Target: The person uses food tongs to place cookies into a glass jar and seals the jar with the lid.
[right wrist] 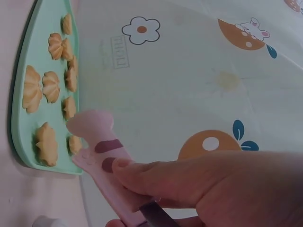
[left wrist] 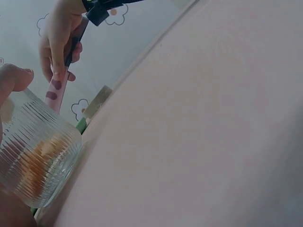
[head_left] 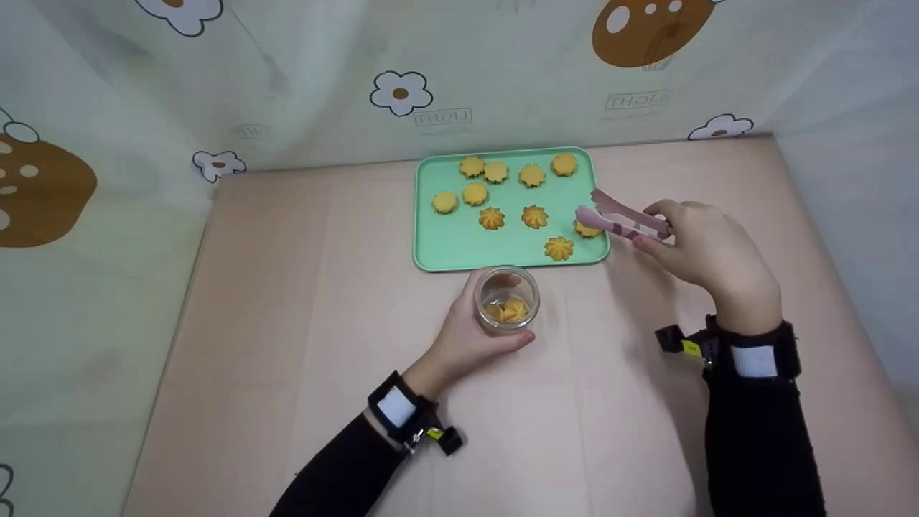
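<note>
- Over the right-hand edge of the green tray (head_left: 456,248), our right hand (head_left: 707,244) pinches the pink tongs (head_left: 628,211) by their rear end, their tips standing apart.
- Beside the tray's near edge, our left hand (head_left: 463,334) wraps the glass jar (head_left: 507,327), thumb along its near side; a few cookies (head_left: 514,310) lie inside. Whether the jar touches the tabletop (head_left: 287,345), we cannot tell.
- We judge that we are lining the tongs up with the edge cookie (head_left: 589,232), partly covered by the lower tip; no grip on it shows.
- Next, it seems, we need to set the tips on either side of that cookie, squeeze gently, lift, and carry it to the jar's mouth.
- Our tongs point leftward over the tray, their long axis running from our fingers toward the left and slightly away from us.
- Our jar's mouth faces up, its axis roughly upright.
</note>
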